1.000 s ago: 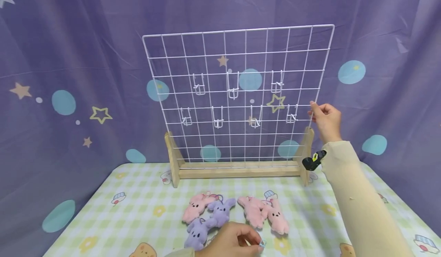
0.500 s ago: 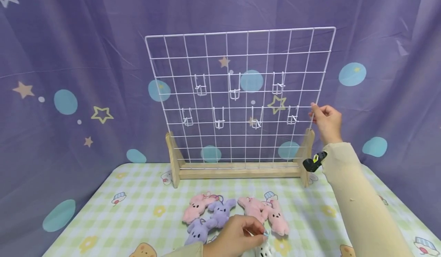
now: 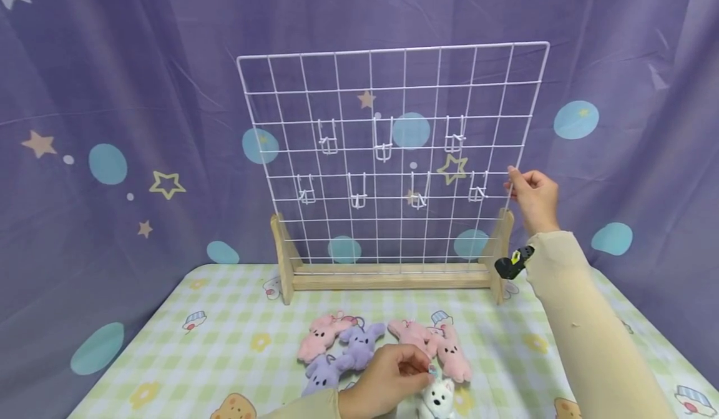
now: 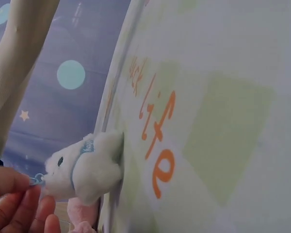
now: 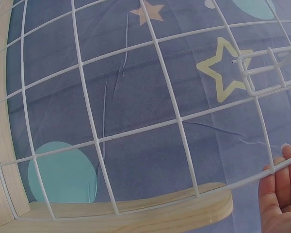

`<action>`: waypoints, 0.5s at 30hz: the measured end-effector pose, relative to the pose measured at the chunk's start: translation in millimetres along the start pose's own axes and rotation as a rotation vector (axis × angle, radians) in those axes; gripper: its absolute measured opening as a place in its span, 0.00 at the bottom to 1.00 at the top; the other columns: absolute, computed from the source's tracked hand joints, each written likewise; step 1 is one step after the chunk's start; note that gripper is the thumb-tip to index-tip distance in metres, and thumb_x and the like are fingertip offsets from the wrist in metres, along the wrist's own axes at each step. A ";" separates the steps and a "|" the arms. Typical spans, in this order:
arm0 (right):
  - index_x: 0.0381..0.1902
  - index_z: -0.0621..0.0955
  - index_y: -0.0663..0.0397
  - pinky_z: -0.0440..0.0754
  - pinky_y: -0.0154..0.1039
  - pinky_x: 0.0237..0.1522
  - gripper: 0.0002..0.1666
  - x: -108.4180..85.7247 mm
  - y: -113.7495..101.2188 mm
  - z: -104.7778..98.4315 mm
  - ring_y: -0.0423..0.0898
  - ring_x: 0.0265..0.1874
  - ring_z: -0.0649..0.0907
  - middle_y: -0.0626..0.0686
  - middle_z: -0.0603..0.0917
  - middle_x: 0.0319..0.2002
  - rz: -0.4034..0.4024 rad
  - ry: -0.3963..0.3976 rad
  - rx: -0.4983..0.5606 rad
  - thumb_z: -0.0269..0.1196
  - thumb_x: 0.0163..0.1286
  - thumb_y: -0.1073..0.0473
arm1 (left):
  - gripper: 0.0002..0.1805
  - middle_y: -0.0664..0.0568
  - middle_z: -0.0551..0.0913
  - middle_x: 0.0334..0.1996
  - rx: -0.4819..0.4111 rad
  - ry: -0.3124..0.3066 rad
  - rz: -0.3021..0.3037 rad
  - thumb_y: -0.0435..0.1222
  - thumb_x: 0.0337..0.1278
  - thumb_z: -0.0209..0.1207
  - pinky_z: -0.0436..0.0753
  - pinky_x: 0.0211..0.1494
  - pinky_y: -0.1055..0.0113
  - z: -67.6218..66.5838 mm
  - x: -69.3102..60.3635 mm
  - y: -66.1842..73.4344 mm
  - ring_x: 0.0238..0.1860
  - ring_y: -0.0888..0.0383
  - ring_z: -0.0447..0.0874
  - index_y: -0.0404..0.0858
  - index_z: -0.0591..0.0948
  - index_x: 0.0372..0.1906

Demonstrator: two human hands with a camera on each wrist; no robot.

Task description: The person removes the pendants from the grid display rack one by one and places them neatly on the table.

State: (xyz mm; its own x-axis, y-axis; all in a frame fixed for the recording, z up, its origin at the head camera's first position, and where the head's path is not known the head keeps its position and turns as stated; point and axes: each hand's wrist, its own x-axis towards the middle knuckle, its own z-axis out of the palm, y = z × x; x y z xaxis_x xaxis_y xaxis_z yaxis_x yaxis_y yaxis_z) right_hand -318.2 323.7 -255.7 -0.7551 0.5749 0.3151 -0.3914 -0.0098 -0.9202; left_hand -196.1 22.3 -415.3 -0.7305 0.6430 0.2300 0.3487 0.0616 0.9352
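My left hand (image 3: 387, 381) pinches the light blue loop (image 4: 37, 179) at the head of a white plush dog keychain (image 3: 438, 399). The dog hangs below the fingertips, a blue band around its neck, and in the left wrist view its lower end is at the tablecloth. My right hand (image 3: 533, 199) grips the right edge of a white wire grid (image 3: 387, 87), fingers around the outer wire. Several white hooks (image 3: 384, 150) hang on the grid in two rows. A wooden stand (image 3: 387, 280) holds the grid upright.
Pink plush keychains (image 3: 452, 355) and purple ones (image 3: 362, 344) lie on the checked tablecloth (image 3: 224, 338) in front of the stand. A purple curtain (image 3: 168, 94) hangs behind. A black wrist camera (image 3: 512, 264) sits by my right sleeve.
My left hand has risen and moved slightly forward, lifting the white dog keychain into view from the bottom edge. My right hand keeps its grip on the grid.
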 end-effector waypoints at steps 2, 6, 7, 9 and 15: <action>0.17 0.73 0.57 0.77 0.24 0.23 0.17 0.2 0.7 0.0 0.35 0.15 0.78 0.42 0.82 0.15 -0.007 -0.001 -0.013 0.64 0.64 0.61 | 0.04 0.43 0.84 0.29 0.013 0.004 -0.009 0.26 0.51 0.62 0.80 0.35 0.76 0.0 0.7 -1.9 0.28 0.72 0.76 0.30 0.82 0.34; 0.17 0.73 0.57 0.77 0.24 0.24 0.17 3.5 4.6 -1.1 0.35 0.16 0.78 0.42 0.81 0.15 -0.010 -0.003 -0.008 0.64 0.63 0.60 | 0.04 0.44 0.84 0.29 0.034 0.023 -0.047 0.26 0.50 0.63 0.79 0.34 0.76 -1.3 2.3 -2.1 0.28 0.71 0.77 0.31 0.82 0.33; 0.17 0.73 0.57 0.77 0.24 0.24 0.17 4.5 5.5 -1.4 0.35 0.16 0.78 0.42 0.82 0.15 -0.011 -0.004 -0.009 0.64 0.63 0.60 | 0.04 0.45 0.84 0.28 0.036 0.029 -0.059 0.26 0.50 0.63 0.79 0.34 0.76 -2.0 2.4 -1.4 0.28 0.70 0.77 0.32 0.83 0.33; 0.17 0.73 0.57 0.77 0.24 0.24 0.17 5.9 7.1 -2.0 0.36 0.16 0.78 0.42 0.82 0.16 -0.011 -0.006 0.000 0.65 0.63 0.59 | 0.03 0.48 0.84 0.27 0.040 0.043 -0.089 0.26 0.50 0.64 0.79 0.33 0.76 -3.5 2.8 0.2 0.27 0.70 0.77 0.33 0.83 0.32; 0.16 0.73 0.55 0.77 0.24 0.24 0.18 6.4 9.7 -2.5 0.35 0.17 0.78 0.42 0.82 0.16 -0.021 -0.011 -0.004 0.65 0.63 0.58 | 0.02 0.56 0.82 0.25 0.074 0.042 -0.122 0.28 0.51 0.63 0.78 0.33 0.76 -7.4 2.7 3.1 0.26 0.69 0.76 0.35 0.83 0.31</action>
State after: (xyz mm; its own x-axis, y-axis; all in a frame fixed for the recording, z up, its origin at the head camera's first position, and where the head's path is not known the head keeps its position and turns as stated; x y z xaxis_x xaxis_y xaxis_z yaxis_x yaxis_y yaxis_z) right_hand -325.5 329.3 -263.2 -0.7526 0.5655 0.3373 -0.4057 0.0053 -0.9140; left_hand -201.4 18.6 -409.8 -0.7936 0.5948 0.1280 0.2967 0.1946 0.9350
